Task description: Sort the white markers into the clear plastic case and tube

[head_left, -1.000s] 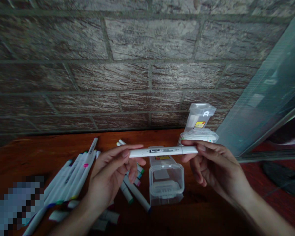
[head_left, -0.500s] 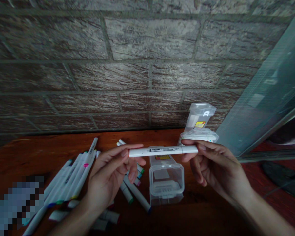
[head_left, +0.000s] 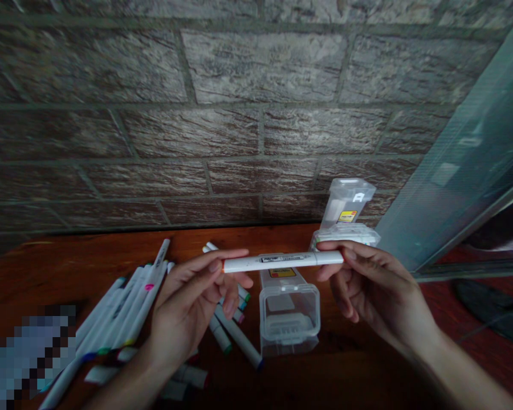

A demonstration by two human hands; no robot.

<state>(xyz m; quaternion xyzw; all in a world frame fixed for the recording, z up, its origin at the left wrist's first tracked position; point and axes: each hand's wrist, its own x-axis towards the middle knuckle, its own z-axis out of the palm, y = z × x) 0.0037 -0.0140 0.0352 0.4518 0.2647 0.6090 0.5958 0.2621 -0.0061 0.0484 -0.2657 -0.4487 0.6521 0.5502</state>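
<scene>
A white marker (head_left: 282,261) with black printing is held level between my two hands, its tips hinting at orange. My left hand (head_left: 188,302) pinches the left end between thumb and fingers. At the other end, my right hand (head_left: 367,279) grips it the same way, other fingers curled loosely. Just below the marker lies an open clear plastic case (head_left: 289,313) with a yellow label, its mouth facing me. Behind and under my left hand, several loose markers (head_left: 239,336) with coloured ends rest on the table.
A larger group of white markers (head_left: 123,307) lies on the wooden table (head_left: 89,250) at left. Another clear case (head_left: 348,202) stands upright near the brick wall (head_left: 256,131), behind a second clear container (head_left: 346,234). A glass panel (head_left: 453,159) borders the right side.
The marker has rolled slightly between my fingers, so its printing faces a little differently and orange shows at its ends. Both hands stay almost in place.
</scene>
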